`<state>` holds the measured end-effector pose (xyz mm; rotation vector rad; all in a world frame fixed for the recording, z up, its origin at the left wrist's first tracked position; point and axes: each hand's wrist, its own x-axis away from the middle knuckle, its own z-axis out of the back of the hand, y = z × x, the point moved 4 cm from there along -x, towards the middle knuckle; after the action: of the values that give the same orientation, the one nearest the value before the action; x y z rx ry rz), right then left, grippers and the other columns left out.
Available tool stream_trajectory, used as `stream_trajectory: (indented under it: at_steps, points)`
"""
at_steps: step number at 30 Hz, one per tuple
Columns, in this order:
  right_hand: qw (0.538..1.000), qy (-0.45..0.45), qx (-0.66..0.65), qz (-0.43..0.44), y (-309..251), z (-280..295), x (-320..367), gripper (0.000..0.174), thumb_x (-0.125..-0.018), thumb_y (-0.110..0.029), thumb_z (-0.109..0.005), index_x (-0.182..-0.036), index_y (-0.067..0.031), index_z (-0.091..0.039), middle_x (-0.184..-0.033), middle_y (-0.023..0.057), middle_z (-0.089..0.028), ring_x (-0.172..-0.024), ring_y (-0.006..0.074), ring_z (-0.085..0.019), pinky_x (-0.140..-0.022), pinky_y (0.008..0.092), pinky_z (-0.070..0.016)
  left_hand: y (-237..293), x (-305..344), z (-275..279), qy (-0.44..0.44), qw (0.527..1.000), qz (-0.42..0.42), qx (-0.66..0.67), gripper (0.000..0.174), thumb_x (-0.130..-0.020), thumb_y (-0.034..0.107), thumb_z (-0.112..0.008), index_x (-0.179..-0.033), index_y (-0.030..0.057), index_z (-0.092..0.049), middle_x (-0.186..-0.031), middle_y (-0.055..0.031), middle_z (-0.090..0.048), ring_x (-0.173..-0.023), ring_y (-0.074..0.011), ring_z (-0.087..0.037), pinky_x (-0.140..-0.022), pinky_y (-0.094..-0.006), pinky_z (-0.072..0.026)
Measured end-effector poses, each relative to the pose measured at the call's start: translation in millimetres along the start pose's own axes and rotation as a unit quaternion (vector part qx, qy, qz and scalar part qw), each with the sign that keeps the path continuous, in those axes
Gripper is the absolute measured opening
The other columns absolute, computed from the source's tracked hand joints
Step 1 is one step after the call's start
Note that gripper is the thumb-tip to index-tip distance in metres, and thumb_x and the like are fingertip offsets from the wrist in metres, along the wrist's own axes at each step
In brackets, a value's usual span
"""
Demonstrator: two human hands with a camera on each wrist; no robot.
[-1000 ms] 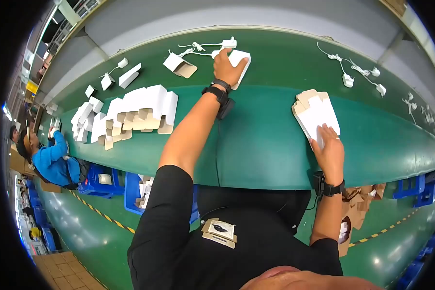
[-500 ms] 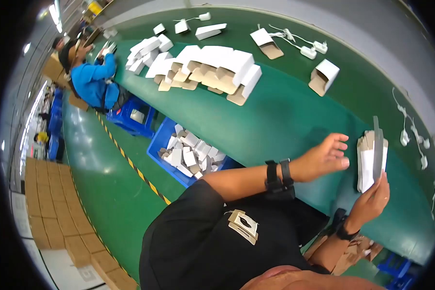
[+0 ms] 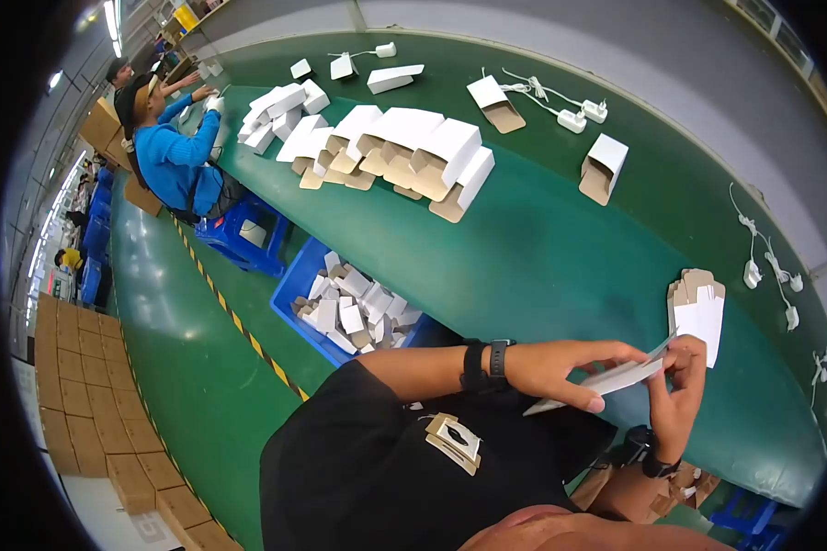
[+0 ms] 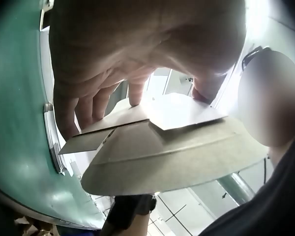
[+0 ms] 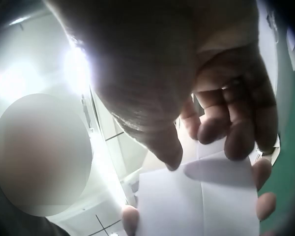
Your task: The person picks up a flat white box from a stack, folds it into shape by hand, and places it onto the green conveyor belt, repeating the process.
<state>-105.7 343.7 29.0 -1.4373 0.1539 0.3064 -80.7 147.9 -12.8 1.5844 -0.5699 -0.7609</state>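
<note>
The green desk [image 3: 542, 257] is stretching away beyond both grips. A row of folded white boxes [image 3: 404, 151] is lying on it, far out past the left hand [image 3: 560, 367], and a blue crate [image 3: 296, 275] is sitting below that arm. A stack of flat cartons [image 3: 698, 312] is resting just beyond the right hand [image 3: 680, 390]. Both grips are pinching 1 flat carton [image 3: 616, 378] between them, over the desk's near edge.

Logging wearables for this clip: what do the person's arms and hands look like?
Both hands are bare, no gloves. The left hand has two black straps at its wrist; the right hand has one black strap with a small black unit beside it. The black sleeve ends above the elbow.
</note>
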Motion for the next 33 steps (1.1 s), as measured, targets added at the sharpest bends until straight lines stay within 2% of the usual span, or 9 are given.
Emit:
stream_trajectory:
  at_steps: [3,7,12,15,19,23,26,30,33]
  points:
    - [0.979,-0.183,0.079,-0.05,-12.6,-3.0,-3.5,0.027,-0.08,-0.003,-0.075,-0.099,-0.0019,-0.056,-0.074,0.004,-0.057,-0.064,0.01,-0.052,-0.063,0.0261,-0.0417,0.5,1.3,-5.0,0.026,0.993,-0.02,0.115,0.098,-0.086,0.039,-0.074,-0.159,0.0118,-0.014,-0.15,-0.0145,-0.042,-0.138,-0.0257,-0.04,-0.113,-0.0438,-0.0337]
    - [0.946,-0.28,0.12,-0.115,18.7,15.1,1.0,0.045,-0.075,-0.005,-0.081,-0.11,-0.0022,-0.054,-0.072,0.0017,-0.058,-0.061,0.0112,-0.055,-0.065,0.0258,-0.0445,-2.4,7.9,-10.8,0.016,0.99,0.001,0.143,0.097,-0.087,0.038,-0.072,-0.16,0.0132,-0.013,-0.149,-0.015,-0.041,-0.136,-0.0257,-0.042,-0.112,-0.0415,-0.0345]
    - [0.963,-0.262,0.063,-0.009,6.0,10.7,7.7,0.05,-0.074,-0.01,-0.084,-0.114,-0.0012,-0.056,-0.084,0.0058,-0.061,-0.077,0.0128,-0.061,-0.074,0.0263,-0.0469,2.1,8.3,-0.4,0.083,0.987,-0.023,0.137,0.089,-0.093,0.041,-0.067,-0.159,0.0147,-0.014,-0.144,-0.0183,-0.046,-0.13,-0.024,-0.047,-0.106,-0.039,-0.0399]
    - [0.996,-0.005,-0.087,0.017,-8.0,-0.6,13.8,0.046,-0.078,-0.024,-0.084,-0.11,-0.0001,-0.061,-0.1,0.0106,-0.062,-0.097,0.0169,-0.061,-0.084,0.0292,-0.047,20.9,2.4,4.3,0.159,0.978,-0.133,-0.01,0.083,-0.094,0.037,-0.064,-0.158,0.0125,-0.017,-0.143,-0.0145,-0.044,-0.128,-0.0212,-0.046,-0.106,-0.0371,-0.0389]
    - [0.993,0.011,-0.074,0.093,-23.8,-25.6,11.8,0.052,-0.086,-0.044,-0.076,-0.106,0.0016,-0.06,-0.115,0.0151,-0.06,-0.107,0.0211,-0.057,-0.094,0.0334,-0.0442,26.5,-7.7,6.4,0.113,0.984,-0.134,-0.036,0.069,-0.096,0.037,-0.062,-0.15,0.0105,-0.027,-0.136,-0.0139,-0.046,-0.12,-0.0172,-0.048,-0.1,-0.0349,-0.0416]
    - [0.988,-0.132,-0.054,0.059,11.2,-16.0,12.8,0.047,-0.088,-0.043,-0.073,-0.103,0.0006,-0.065,-0.112,0.0147,-0.061,-0.103,0.0212,-0.058,-0.092,0.0351,-0.0445,-5.2,-5.5,-1.9,0.126,0.988,-0.082,0.035,0.06,-0.097,0.036,-0.061,-0.143,0.0108,-0.032,-0.134,-0.013,-0.045,-0.112,-0.0157,-0.049,-0.096,-0.0328,-0.0426]
    - [0.993,-0.106,-0.033,0.046,28.9,-19.9,16.9,0.033,-0.087,-0.032,-0.073,-0.098,-0.0008,-0.067,-0.107,0.0154,-0.064,-0.093,0.0251,-0.062,-0.078,0.035,-0.0474,-20.4,5.8,-8.4,0.247,0.961,-0.123,0.015,0.057,-0.099,0.029,-0.059,-0.145,0.0124,-0.03,-0.124,-0.0107,-0.051,-0.108,-0.0166,-0.051,-0.095,-0.0338,-0.0444]
    - [0.976,-0.028,0.105,0.191,-6.4,-43.2,9.2,0.031,-0.096,-0.027,-0.062,-0.105,0.0022,-0.067,-0.109,0.0194,-0.068,-0.1,0.0293,-0.066,-0.087,0.035,-0.0506,-11.3,5.2,-6.2,0.247,0.944,-0.111,0.19,0.059,-0.098,0.024,-0.059,-0.147,0.0128,-0.028,-0.123,-0.0119,-0.05,-0.111,-0.0177,-0.05,-0.097,-0.0338,-0.0432]
    - [0.976,-0.079,0.099,0.177,-16.8,-39.4,-3.4,0.029,-0.095,-0.024,-0.063,-0.106,0.0015,-0.068,-0.111,0.0193,-0.069,-0.104,0.031,-0.067,-0.089,0.0365,-0.0512,-7.4,5.2,10.2,0.236,0.944,-0.033,0.226,0.063,-0.098,0.023,-0.059,-0.149,0.0097,-0.024,-0.13,-0.0151,-0.046,-0.117,-0.0202,-0.049,-0.102,-0.0356,-0.0406]
